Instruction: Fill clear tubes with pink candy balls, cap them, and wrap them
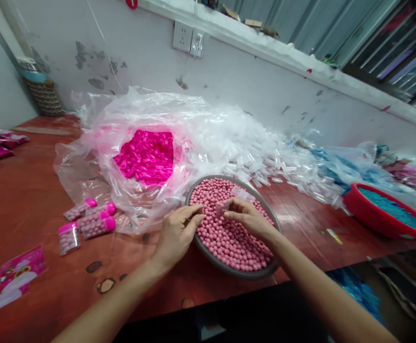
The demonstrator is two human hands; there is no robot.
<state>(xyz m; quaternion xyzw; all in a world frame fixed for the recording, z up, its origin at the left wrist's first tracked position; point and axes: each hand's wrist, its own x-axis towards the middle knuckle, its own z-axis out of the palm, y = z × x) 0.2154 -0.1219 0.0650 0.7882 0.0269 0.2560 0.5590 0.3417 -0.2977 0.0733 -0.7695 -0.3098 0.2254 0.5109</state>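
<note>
A grey round tray (229,270) full of small pink beads stands at the near edge of a red-brown table (25,205). My right hand (249,217) hovers over the beads and pinches a small clear tube (223,208) partly filled with pink beads. At the tray's left rim my left hand (176,235) has its fingertips drawn together and touching the beads; whether it grips any I cannot see. Behind it, a clear plastic bag holds bright pink caps (146,156).
Several filled, pink-capped tubes (90,220) lie left of the bag. A heap of empty clear tubes (251,147) lies behind the tray. A red basin of blue beads (390,216) stands at the right. Pink printed packets (13,278) lie at the near left.
</note>
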